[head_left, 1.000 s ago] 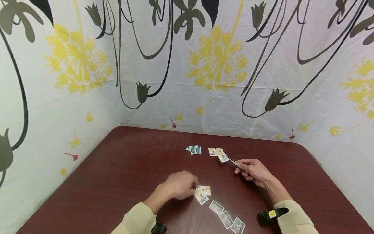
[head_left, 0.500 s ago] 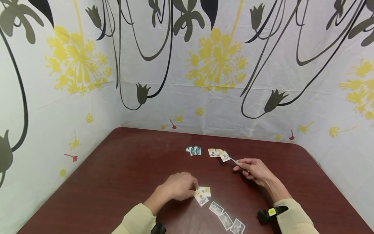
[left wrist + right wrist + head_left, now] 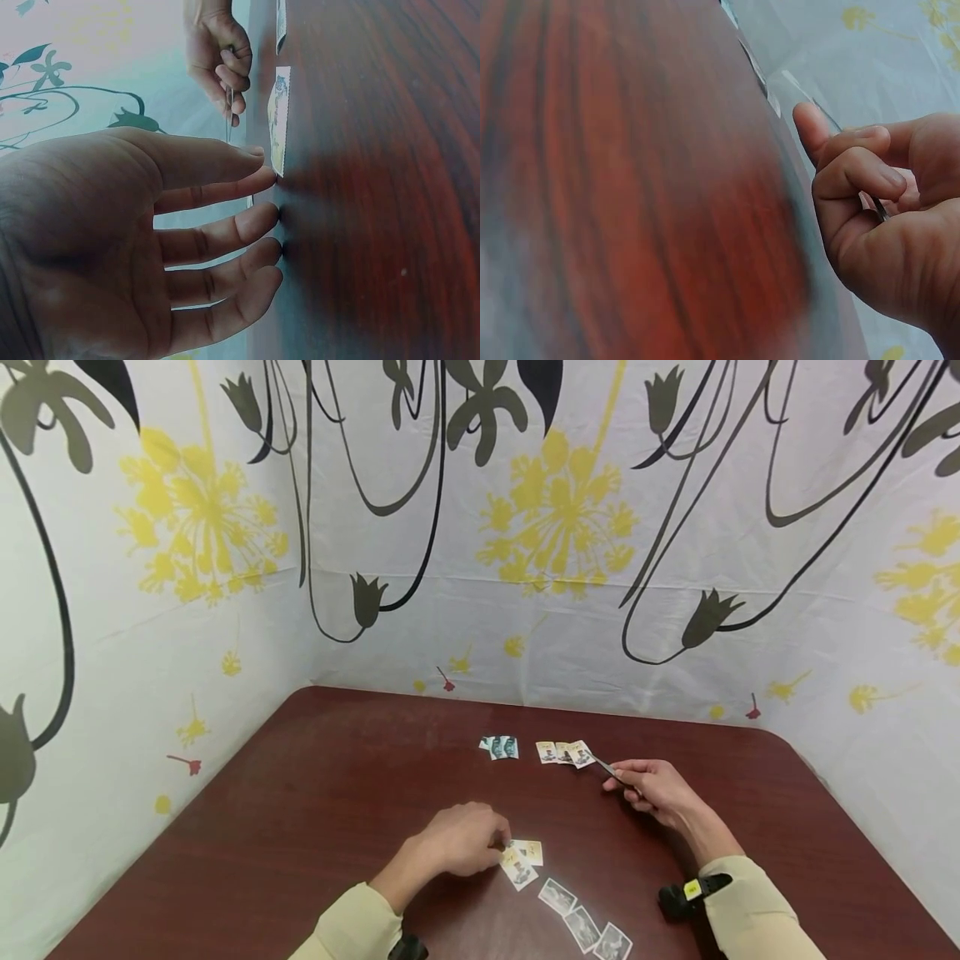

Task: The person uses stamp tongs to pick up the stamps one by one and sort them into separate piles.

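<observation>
Left grip (image 3: 463, 839) loosely curved on the bench (image 3: 322, 777), green stamps (image 3: 504, 747) well beyond it, two yellowish stamps (image 3: 519, 870) at its fingertips, three yellowish stamps (image 3: 564, 752) past the right grip (image 3: 648, 785), grey stamps (image 3: 582, 928) between grips, right grip pinching tweezers (image 3: 603, 765), tips at a far stamp.

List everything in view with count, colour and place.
Green stamps: about three, green, far back.
Yellow-topped stamps: at least five, yellow and white, three right of the green ones, two nearer.
Grey stamps: three, grey and white, nearest.
Tweezers: one, silvery, tip at far yellow-topped stamps.
Table: one, reddish brown, under stamps.
Floral cloth: count unclear, white, yellow and grey, beyond table.
Wrist devices: two, black, at cuffs.
Sleeves: two, pale yellow, forearms.
Left hand: one, bare, at nearer yellow-topped pair.
Right hand: one, bare, holding tweezers.
</observation>
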A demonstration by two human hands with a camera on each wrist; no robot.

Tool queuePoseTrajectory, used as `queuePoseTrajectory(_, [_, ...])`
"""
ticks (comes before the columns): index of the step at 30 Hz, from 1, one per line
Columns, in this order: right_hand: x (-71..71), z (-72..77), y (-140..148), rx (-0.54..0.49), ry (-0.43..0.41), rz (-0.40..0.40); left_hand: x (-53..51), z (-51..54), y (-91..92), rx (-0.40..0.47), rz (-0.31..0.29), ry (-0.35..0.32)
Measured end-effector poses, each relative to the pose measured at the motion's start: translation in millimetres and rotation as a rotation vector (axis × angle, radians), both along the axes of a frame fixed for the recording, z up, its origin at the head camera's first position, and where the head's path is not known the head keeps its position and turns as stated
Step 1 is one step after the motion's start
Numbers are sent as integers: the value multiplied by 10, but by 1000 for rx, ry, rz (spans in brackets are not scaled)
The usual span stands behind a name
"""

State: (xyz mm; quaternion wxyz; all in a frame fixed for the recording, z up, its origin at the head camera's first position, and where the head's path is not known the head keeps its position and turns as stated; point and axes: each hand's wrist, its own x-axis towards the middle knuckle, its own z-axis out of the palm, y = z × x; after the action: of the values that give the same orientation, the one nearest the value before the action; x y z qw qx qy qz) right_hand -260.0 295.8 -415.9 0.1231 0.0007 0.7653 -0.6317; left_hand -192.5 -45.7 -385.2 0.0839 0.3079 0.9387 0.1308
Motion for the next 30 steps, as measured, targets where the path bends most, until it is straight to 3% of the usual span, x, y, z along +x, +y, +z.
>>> queuePoseTrajectory(14, [-91, -49, -102, -59, -66, -82, 6, 2, 4, -15, 6, -6])
queuePoseTrajectory(30, [-22, 5, -246, 25, -99, -131, 18, 11, 3, -4, 7, 2])
